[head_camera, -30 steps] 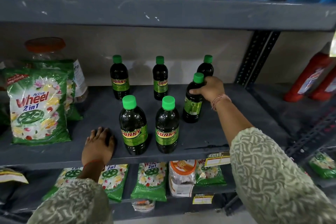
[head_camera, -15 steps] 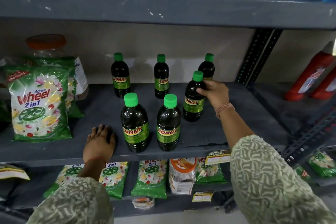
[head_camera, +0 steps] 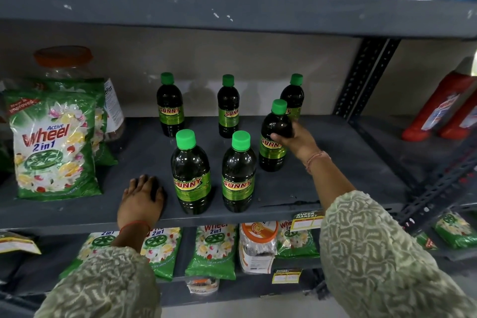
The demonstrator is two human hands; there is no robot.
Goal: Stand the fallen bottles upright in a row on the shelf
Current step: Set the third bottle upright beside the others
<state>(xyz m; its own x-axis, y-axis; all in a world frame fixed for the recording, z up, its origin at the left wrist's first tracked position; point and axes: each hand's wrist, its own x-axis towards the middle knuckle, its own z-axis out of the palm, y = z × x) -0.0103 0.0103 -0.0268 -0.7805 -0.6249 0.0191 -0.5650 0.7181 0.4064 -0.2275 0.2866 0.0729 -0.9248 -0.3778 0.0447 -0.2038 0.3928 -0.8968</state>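
Several dark bottles with green caps and "SUNNY" labels stand upright on the grey middle shelf [head_camera: 322, 162]. Three stand at the back: left [head_camera: 169, 106], middle [head_camera: 228, 107] and right [head_camera: 294, 97]. Two stand near the front edge, one on the left [head_camera: 191, 175] and one on the right [head_camera: 238, 175]. A sixth bottle [head_camera: 273, 142] stands upright further right, and my right hand [head_camera: 296, 141] grips its shoulder from the right. My left hand [head_camera: 142, 199] rests flat on the shelf's front edge, left of the front bottles, holding nothing.
Green Wheel detergent bags [head_camera: 54, 147] and an orange-lidded jar [head_camera: 64, 64] fill the shelf's left. Red bottles [head_camera: 438, 108] lean at the far right. A perforated upright post [head_camera: 366, 77] borders the shelf. Blue bottles sit on the shelf above, more bags [head_camera: 211, 250] below.
My right hand turned the sixth bottle so its label faces front and slid down from its neck to its shoulder. My left hand stayed put.
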